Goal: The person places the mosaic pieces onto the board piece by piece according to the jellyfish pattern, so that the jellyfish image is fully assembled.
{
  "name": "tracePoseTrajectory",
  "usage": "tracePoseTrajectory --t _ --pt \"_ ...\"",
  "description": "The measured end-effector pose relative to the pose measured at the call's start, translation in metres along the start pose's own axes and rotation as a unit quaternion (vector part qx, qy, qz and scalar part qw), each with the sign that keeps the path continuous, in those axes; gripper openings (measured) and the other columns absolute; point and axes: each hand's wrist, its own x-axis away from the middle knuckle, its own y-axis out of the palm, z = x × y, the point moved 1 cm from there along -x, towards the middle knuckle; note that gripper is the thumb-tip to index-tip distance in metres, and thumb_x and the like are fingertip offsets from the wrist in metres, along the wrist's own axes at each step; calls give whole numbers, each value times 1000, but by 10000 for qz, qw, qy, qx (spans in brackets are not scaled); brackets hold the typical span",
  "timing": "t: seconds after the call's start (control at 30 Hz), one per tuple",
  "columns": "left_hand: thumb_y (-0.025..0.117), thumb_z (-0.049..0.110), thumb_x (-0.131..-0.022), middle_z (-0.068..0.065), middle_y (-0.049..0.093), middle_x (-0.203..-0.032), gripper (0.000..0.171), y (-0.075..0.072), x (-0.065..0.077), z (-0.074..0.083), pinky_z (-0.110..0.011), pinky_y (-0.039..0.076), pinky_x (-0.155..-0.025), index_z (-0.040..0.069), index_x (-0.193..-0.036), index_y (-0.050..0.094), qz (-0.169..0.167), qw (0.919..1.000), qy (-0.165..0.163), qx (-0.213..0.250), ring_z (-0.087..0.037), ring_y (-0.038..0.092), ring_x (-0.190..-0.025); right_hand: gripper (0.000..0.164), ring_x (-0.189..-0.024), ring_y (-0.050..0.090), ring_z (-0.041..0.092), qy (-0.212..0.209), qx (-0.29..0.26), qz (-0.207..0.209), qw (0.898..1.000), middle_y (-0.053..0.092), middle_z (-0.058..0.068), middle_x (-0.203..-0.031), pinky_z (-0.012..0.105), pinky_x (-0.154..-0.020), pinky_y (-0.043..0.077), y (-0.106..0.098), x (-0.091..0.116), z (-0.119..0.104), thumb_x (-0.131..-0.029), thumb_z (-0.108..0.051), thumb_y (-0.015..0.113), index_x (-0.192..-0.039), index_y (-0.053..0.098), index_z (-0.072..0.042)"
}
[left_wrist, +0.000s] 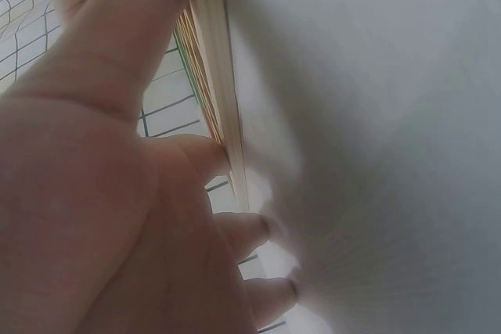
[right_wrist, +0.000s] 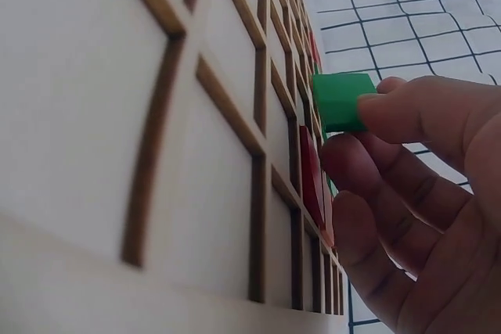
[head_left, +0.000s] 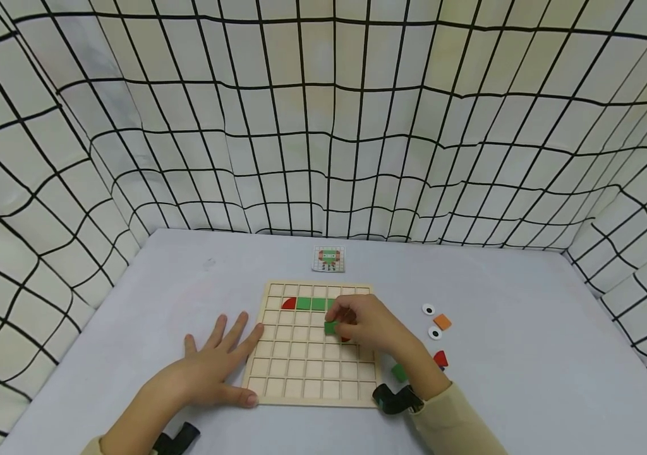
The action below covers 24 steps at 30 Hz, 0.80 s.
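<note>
A wooden grid board [head_left: 301, 368] lies on the table. My right hand [head_left: 371, 322] pinches a green square tile [right_wrist: 343, 102] between thumb and fingers, over the upper right part of the grid. In the upper rows sit a red quarter-round piece [head_left: 289, 304] and a row of green tiles [head_left: 311, 304], partly covered by that hand. Another red piece [right_wrist: 311, 181] lies on the grid under its fingers. My left hand [head_left: 210, 363] is spread at the board's left side, thumb and a fingertip at the edge, other fingers on the table.
A small picture card [head_left: 328, 259] lies behind the board. To the right are white discs with black dots [head_left: 428, 309], an orange square [head_left: 441, 321], a red piece [head_left: 440, 359] and a green piece [head_left: 399, 372]. Black netting [head_left: 329, 136] surrounds the table.
</note>
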Motion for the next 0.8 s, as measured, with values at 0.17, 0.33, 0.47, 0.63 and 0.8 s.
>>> tracePoseTrajectory --t 0.17,0.33,0.47,0.63,0.8 --pt "71 75 -67 -18 -1 -167 120 0 0 0 -89 -5 -91 21 -161 20 -12 10000 5 21 -53 -8 -148 14 -76 62 7 34 130 -38 9999 65 -12 -82 27 -73 52 2 0 0 -90 -10 70 -97 68 -23" --pt "72 74 -67 -19 0 -167 120 -1 -1 1 -89 -5 -91 20 -161 20 -12 10000 -4 8 -53 -7 -148 13 -75 61 7 72 279 -53 9996 64 -13 -80 27 -72 51 2 0 1 -91 -12 70 -96 67 -24" --pt "72 74 -67 -19 0 -167 120 -1 -1 2 -89 -5 -92 20 -161 20 -7 10000 -9 3 -53 -7 -148 13 -76 60 8 172 373 -94 9991 64 -12 -81 26 -72 51 2 0 2 -91 -13 72 -96 68 -24" --pt "72 74 -67 -19 0 -167 120 -1 -1 2 -89 -5 -91 20 -161 20 -18 10000 -11 20 -53 -7 -148 10 -79 57 9 198 532 -116 9983 63 -11 -86 26 -72 50 2 0 1 -91 -14 73 -97 71 -21" --pt "72 74 -67 -19 0 -167 120 -1 0 1 -89 -5 -91 20 -161 20 -19 10000 -17 8 -53 -7 -149 11 -83 57 9 177 618 -117 9979 66 -11 -94 27 -74 50 3 1 -1 -91 -11 71 -99 73 -19"
